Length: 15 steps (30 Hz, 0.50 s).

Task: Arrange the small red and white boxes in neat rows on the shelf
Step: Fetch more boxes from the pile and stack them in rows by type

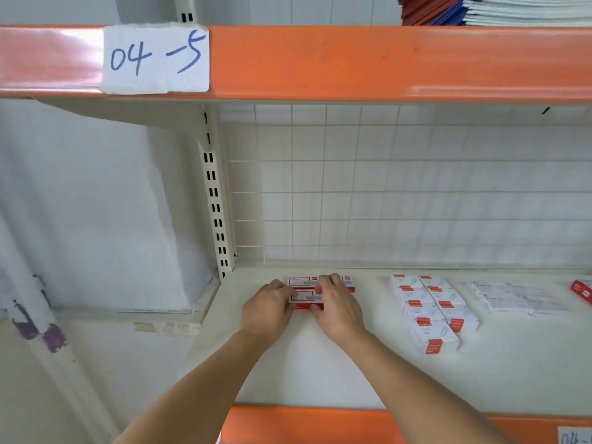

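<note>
Both hands (268, 307) (336, 304) reach forward, fingers (322, 285) gripping a box (306, 298).

Both hands (304, 307) on a red-and-white box (305, 299) at the shelf's (320, 373) back-left corner

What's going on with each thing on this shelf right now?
Front box: flat on the shelf, gripped by both hands.
Back box: flat, directly behind it.
Left hand: on the front box.
Right hand: on the same box.
Box group: two neat rows, untouched.
Shelf: mostly bare.
</note>
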Each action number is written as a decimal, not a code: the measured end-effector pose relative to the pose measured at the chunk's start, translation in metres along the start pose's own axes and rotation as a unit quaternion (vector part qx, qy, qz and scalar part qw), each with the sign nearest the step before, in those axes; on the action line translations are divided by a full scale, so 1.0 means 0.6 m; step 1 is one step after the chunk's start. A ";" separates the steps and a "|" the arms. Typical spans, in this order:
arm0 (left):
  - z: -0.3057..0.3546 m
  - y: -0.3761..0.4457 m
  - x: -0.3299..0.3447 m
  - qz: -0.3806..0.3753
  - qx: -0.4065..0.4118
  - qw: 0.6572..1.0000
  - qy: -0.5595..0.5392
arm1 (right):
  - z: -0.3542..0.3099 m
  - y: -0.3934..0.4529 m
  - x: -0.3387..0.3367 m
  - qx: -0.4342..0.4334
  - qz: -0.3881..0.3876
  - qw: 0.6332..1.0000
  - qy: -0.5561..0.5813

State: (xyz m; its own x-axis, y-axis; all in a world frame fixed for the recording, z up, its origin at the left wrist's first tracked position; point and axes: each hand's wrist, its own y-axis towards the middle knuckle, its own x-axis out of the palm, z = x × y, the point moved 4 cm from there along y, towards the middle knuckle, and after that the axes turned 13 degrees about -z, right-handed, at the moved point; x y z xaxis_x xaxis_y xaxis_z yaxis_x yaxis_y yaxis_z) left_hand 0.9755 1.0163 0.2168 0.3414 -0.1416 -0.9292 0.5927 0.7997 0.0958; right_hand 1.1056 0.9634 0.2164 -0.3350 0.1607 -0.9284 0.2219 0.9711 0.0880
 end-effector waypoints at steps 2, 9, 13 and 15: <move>0.000 0.002 0.001 -0.001 -0.003 1.000 0.002 | 0.002 0.002 -0.001 0.006 0.005 1.000 -0.015; -0.001 0.002 -0.003 0.005 -0.006 1.000 0.006 | 0.008 0.008 -0.010 0.023 0.020 0.998 -0.058; -0.006 -0.002 -0.006 0.008 -0.013 1.000 0.001 | 0.006 0.007 -0.006 0.029 0.029 0.997 -0.059; -0.005 -0.005 -0.006 0.003 -0.016 1.000 -0.001 | 0.005 0.006 -0.007 0.032 0.031 0.997 -0.059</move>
State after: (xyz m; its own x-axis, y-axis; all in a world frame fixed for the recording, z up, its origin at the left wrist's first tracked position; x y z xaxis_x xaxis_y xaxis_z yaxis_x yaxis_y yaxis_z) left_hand 0.9703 1.0159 0.2186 0.3467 -0.1374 -0.9279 0.5663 0.8192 0.0903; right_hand 1.1106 0.9657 0.2197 -0.2094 0.1952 -0.9581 0.2978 0.9460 0.1277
